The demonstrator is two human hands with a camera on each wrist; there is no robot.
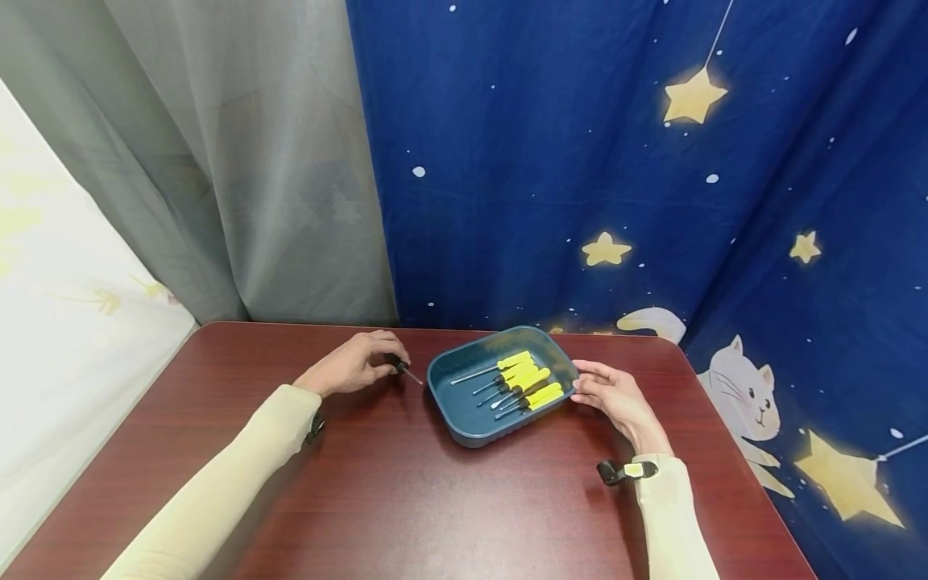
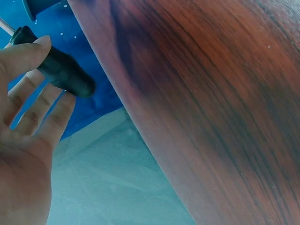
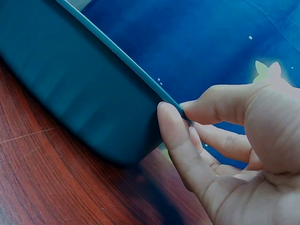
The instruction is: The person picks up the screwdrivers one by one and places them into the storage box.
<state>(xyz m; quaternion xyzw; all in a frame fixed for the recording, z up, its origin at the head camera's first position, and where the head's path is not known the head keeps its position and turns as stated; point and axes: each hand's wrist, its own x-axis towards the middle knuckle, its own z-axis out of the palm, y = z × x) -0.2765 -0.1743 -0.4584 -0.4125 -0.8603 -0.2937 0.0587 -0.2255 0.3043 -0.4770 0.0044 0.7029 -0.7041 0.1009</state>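
In the left wrist view the screwdriver's (image 2: 56, 68) metal shaft ran out past the top-left corner, its tip unseen. The right wrist view showed only the blurred outer wall of the tray (image 3: 70, 93), its contents hidden. From the head camera, the tips of the yellow-handled screwdrivers (image 1: 518, 380) were too small to tell apart

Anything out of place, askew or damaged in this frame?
One oddity: the left hand holds a black-handled screwdriver outside the tray, while the yellow-handled screwdrivers lie side by side inside it. The right hand pinches the tray's rim. Nothing looks spilled or damaged.
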